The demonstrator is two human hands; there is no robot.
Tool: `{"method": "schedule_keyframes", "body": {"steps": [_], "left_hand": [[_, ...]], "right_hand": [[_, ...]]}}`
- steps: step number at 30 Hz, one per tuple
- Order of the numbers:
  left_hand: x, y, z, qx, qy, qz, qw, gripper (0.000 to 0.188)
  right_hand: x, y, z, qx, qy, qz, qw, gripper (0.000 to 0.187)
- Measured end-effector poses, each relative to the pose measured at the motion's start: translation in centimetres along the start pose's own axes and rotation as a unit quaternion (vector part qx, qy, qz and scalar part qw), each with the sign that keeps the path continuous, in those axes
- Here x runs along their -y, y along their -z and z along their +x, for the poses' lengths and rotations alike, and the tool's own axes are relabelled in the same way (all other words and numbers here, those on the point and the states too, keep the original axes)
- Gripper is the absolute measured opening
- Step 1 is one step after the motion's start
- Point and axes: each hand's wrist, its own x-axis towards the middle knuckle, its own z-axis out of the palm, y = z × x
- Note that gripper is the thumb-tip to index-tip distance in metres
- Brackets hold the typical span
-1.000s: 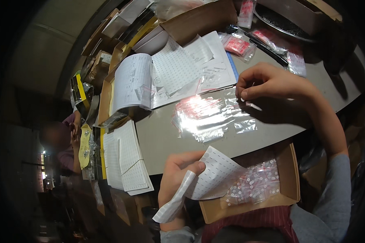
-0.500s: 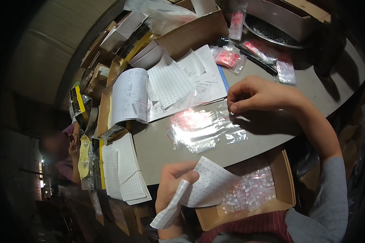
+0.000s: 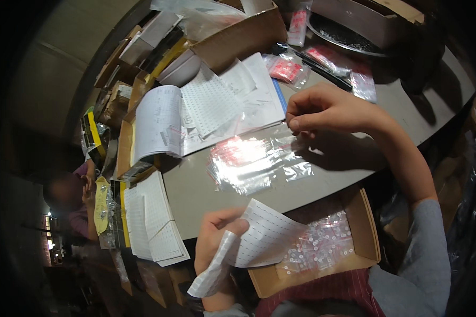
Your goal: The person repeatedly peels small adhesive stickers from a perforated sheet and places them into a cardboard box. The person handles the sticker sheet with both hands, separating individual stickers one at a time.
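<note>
My left hand [image 3: 212, 235] grips a sheet of small printed labels [image 3: 267, 233] between thumb and fingers. One end of the sheet curls down over the hand, and its far part reaches over a cardboard box [image 3: 372, 230] at my lap. Inside the box lie several small clear bags holding white round pieces [image 3: 322, 247]. Above the table, my right hand [image 3: 328, 110] is pinched, thumb against forefinger. What it holds, if anything, is too small to make out. Just below it, flat clear zip bags with red print [image 3: 243, 161] lie spread in an overlapping pile, shining under the light.
Papers [image 3: 211, 105] and a curled notebook [image 3: 156, 121] lie beyond the bags. A banded stack of label sheets [image 3: 153, 222] sits at the left edge. Filled bags [image 3: 288, 70], a black pen [image 3: 328, 71] and a round dark tray [image 3: 349, 39] are farther back. Another person sits far left.
The whole scene has shifted slightly left and up in the picture. My right hand has lifted a little from the bags; my left hand keeps its hold on the label sheet.
</note>
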Motion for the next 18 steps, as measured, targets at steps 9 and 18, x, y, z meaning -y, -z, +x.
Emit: {"method": "schedule_keyframes", "body": {"steps": [9,18], "left_hand": [[1.8,-0.4,-0.2,-0.062,-0.066,0.013,0.996,0.044],[2.0,-0.9,-0.2,-0.111,-0.092,-0.010,0.989,0.044]], "right_hand": [[-1.8,-1.7,-2.9,-0.032,0.058,-0.029,0.997,0.020],[-3.6,-2.8,-7.4,-0.106,0.068,0.023,0.992,0.022]]}}
